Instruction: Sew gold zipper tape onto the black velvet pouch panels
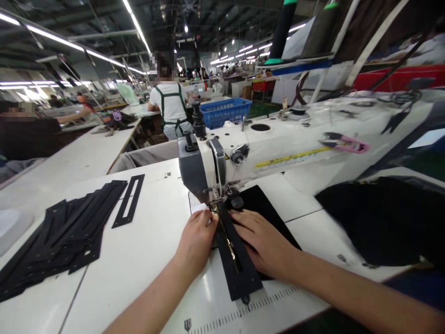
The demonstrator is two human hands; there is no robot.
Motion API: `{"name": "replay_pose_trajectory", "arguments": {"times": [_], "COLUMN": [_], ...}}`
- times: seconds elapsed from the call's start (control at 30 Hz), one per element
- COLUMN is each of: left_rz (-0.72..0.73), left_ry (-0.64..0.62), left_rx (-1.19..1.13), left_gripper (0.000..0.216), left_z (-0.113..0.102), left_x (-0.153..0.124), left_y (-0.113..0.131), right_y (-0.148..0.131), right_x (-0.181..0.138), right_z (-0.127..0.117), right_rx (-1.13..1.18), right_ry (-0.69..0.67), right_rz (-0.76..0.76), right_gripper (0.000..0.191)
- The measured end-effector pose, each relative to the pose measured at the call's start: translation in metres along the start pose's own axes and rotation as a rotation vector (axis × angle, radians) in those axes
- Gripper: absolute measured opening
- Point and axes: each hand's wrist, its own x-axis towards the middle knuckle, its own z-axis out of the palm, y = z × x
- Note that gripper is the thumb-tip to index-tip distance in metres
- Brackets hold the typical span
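Note:
A long black strip [239, 273] with a slot lies under the needle area of the sewing machine [215, 171]. In its slot shows a gold-coloured zipper [230, 246]. My left hand [198, 239] is closed, thumb and fingers pinching the strip's left edge close to the presser foot. Fingers stretched out flat, my right hand [264, 241] presses on the strip's right side and on a black fabric panel [262, 202] beneath it. The stitching point itself is partly hidden by the machine head and my fingertips.
Several slotted black pieces [79, 222] are piled on the left of the white table [132, 264]. Dark fabric [382, 222] lies at the right. Pink-handled thread snips [344, 142] rest on the machine arm. Beyond are a blue basket [225, 113] and a person in an apron [172, 104].

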Motion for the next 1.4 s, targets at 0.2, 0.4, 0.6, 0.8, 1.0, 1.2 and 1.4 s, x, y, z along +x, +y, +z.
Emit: {"name": "replay_pose_trajectory", "arguments": {"times": [0.2, 0.4, 0.6, 0.8, 1.0, 1.2, 1.4], "left_rz": [0.042, 0.072, 0.108, 0.132, 0.119, 0.046, 0.04], "left_ry": [0.03, 0.102, 0.087, 0.067, 0.042, 0.033, 0.042], "left_rx": [0.018, 0.049, 0.083, 0.069, 0.042, -0.026, -0.037], "left_gripper": [0.029, 0.024, 0.025, 0.025, 0.021, 0.016, 0.015], "left_z": [-0.003, -0.006, -0.008, -0.01, -0.008, -0.003, -0.001], "left_x": [-0.012, -0.029, -0.025, -0.018, -0.011, -0.002, 0.002], "left_y": [0.001, 0.017, 0.022, 0.018, 0.01, 0.0, -0.009], "right_y": [-0.046, -0.052, -0.054, -0.051, -0.044, -0.036, -0.025], "right_x": [-0.031, -0.037, -0.038, -0.036, -0.029, -0.017, -0.006], "right_z": [0.0, 0.008, 0.006, 0.007, 0.01, 0.011, 0.012], "right_rx": [-0.137, -0.261, -0.217, -0.207, -0.211, -0.192, -0.183], "right_ry": [0.162, 0.153, 0.151, 0.117, 0.126, 0.115, 0.09], "right_rz": [-0.22, -0.269, -0.225, -0.197, -0.187, -0.176, -0.158], "right_gripper": [0.021, 0.035, 0.038, 0.037, 0.034, 0.036, 0.033]}}
